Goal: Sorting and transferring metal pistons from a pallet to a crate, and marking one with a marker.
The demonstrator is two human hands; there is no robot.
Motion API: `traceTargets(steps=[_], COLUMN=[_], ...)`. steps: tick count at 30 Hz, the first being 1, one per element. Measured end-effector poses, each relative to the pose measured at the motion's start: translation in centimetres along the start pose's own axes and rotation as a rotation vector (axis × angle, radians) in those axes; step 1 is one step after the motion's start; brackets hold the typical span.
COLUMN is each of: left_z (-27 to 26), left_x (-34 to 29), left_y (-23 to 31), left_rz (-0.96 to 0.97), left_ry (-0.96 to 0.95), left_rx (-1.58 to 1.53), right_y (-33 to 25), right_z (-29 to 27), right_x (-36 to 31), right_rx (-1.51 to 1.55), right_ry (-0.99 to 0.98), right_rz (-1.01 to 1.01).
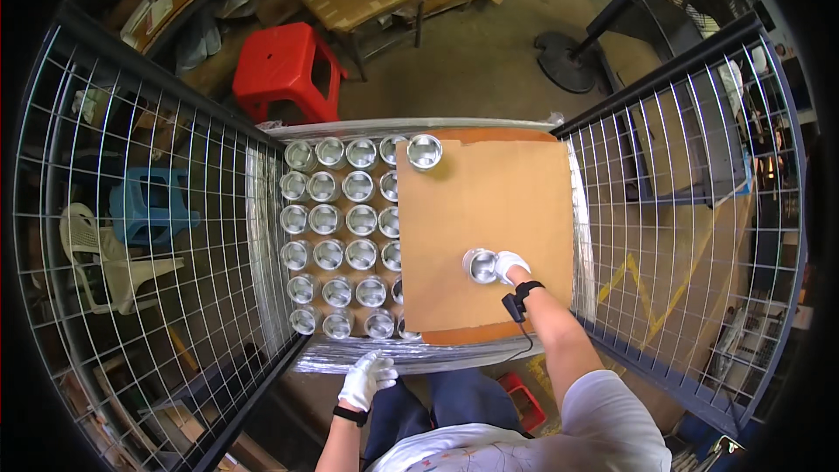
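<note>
My right hand [510,268], in a white glove, is closed on the side of a clear round jar [480,267] over the brown cardboard sheet [489,210]. Whether the jar touches the sheet I cannot tell. At the sheet's far left corner stands another clear jar [425,151]. Rows of similar jars [361,254] fill the left side of the layer, and the sheet's left edge overlaps some of them. My left hand [369,378], also gloved, hangs by the near edge of the stack with its fingers apart and nothing in them.
Wire mesh panels rise at the left [157,210] and right [690,210] of the stack. Plastic wrap [350,357] covers its near edge. Beyond the far edge are a red stool [284,70] and a round black stand base [566,61]. A blue stool [150,205] stands behind the left mesh.
</note>
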State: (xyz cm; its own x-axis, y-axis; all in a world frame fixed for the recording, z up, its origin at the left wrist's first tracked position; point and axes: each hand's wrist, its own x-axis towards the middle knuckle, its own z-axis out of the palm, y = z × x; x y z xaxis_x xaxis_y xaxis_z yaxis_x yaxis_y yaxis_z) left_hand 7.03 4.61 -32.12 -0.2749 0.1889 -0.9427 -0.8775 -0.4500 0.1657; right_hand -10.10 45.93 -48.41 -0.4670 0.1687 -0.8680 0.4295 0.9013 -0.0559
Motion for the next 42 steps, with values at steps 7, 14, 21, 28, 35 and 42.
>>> traceTargets(steps=[7, 14, 21, 28, 35, 42], left_z=[1.7, 0.2, -1.8, 1.0, 4.2, 7.3], left_x=[1.1, -0.6, -1.4, -2.2, -4.3, -6.7], left_y=[-2.2, -4.2, -5.8, -1.0, 3.8, 5.3], left_rz=[-0.006, 0.047, 0.086, 0.227, 0.310, 0.246], left_ry=[0.056, 0.101, 0.183, 0.050, -0.104, -0.322], left_rx=[-0.054, -0.160, -0.220, -0.089, 0.060, 0.270], right_y=[-13.8, -23.0, -22.8, -12.1, -11.7, -8.7], right_z=[-12.5, -11.5, -12.1, -6.5, -1.3, 6.8], right_x=[0.3, 9.4, 5.1, -1.6, -17.6, -17.5], right_rx=[-0.245, -0.498, -0.369, 1.091, 1.842, 0.886], right_ry=[0.679, 0.860, 0.697, -0.066, -0.314, 0.176], right_rz=[-0.560, -0.465, -0.520, -0.667, -0.407, -0.777])
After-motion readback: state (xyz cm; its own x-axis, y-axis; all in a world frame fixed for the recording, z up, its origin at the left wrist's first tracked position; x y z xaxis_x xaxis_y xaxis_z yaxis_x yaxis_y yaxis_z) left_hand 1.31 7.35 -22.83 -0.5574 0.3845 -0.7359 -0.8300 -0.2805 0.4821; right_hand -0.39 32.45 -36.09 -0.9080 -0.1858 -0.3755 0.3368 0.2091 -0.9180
